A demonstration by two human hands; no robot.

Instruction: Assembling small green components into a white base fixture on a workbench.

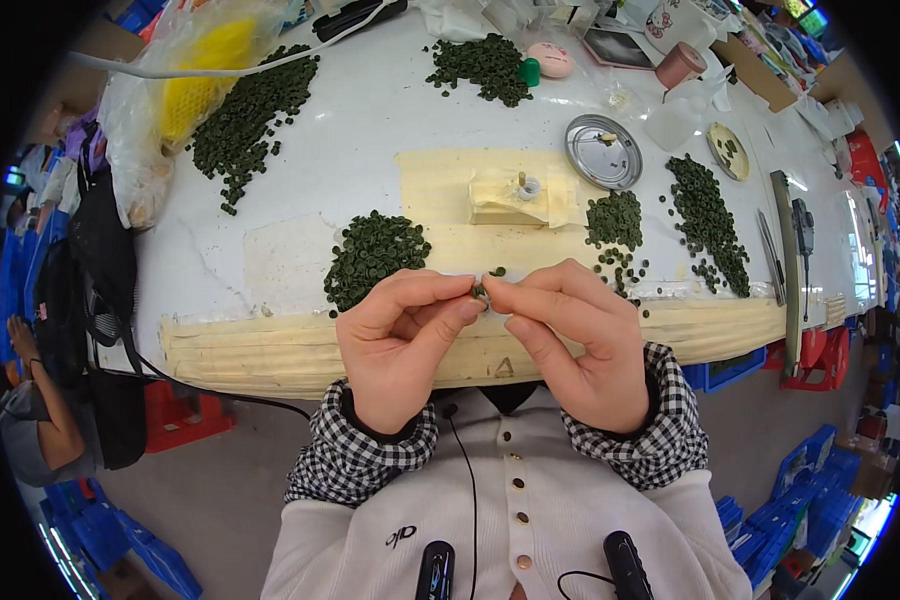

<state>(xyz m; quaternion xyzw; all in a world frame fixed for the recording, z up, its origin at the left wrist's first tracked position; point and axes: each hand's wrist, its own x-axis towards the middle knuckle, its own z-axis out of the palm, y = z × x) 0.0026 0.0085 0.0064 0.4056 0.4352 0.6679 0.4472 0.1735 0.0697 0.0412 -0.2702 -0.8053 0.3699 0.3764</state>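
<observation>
"What do the hands hold at the bench?"

"A worker's left hand (pixel 398 335) pinches a tiny dark-green part (pixel 480 293) nearly closed between thumb and index fingertip, near the table's front edge. The right hand (pixel 585 335) brings an index fingertip against it, thumb standing apart; whether it has any hold, one cannot tell."

"What could go wrong?"

"A slip. The part is small and mostly covered by fingertips, so uneven pressure could flick it onto the masking-tape strip (pixel 250 350) or over the edge."

"And around them?"

"A loose green piece (pixel 497 271) lies just beyond the fingertips, where a stray knuckle could sweep it off. The green heap (pixel 375 255) beside the left hand could scatter if bumped, or swallow a dropped part among look-alikes."
</observation>
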